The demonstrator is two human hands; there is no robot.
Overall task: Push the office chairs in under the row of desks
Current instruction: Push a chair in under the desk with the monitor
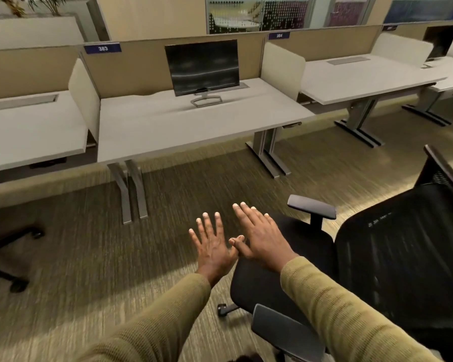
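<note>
A black mesh-backed office chair [392, 257] with grey armrests stands at the lower right on the carpet, well out from the desks. My left hand [213, 246] and my right hand [262, 237] are stretched out flat in front of me, fingers spread, holding nothing. The right hand hovers over the front of the chair's seat; the left is just left of the seat, over carpet. A row of pale desks [168, 131] runs across the back, the middle one labelled 383 and carrying a monitor [202, 67].
Another chair's black wheeled base [11, 259] shows at the left edge. Metal desk legs [131, 189] stand between me and the space under the middle desk. Beige divider panels [283, 69] separate the desks. Striped carpet lies in front.
</note>
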